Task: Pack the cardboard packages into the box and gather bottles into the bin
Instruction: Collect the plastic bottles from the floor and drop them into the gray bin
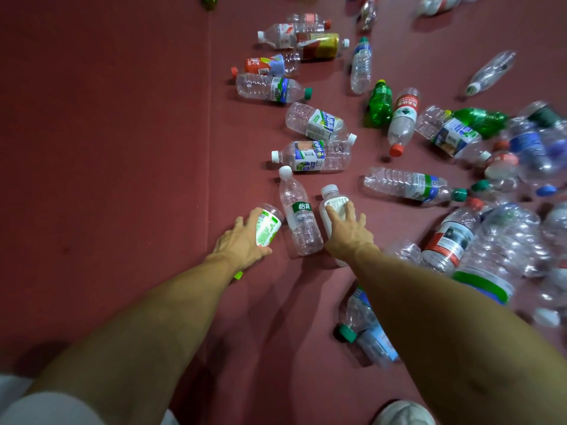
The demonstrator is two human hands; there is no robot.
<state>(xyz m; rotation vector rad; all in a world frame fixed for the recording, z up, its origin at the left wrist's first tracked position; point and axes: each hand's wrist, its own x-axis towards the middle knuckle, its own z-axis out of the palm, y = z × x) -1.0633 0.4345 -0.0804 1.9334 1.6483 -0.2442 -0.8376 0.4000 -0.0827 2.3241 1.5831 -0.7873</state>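
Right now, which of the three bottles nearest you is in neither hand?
The clear plastic bottle with the dark green label, lying between them. The left hand grips the green-and-white labelled bottle, the right hand the opaque white bottle.

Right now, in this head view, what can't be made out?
Head view:
Green-and-white labelled clear bottle: cap end mostly hidden by the left hand.
White opaque bottle: lower body covered by the right hand.
Blue-labelled clear bottle: crossed by the right forearm.
Right-edge bottles: blurred.
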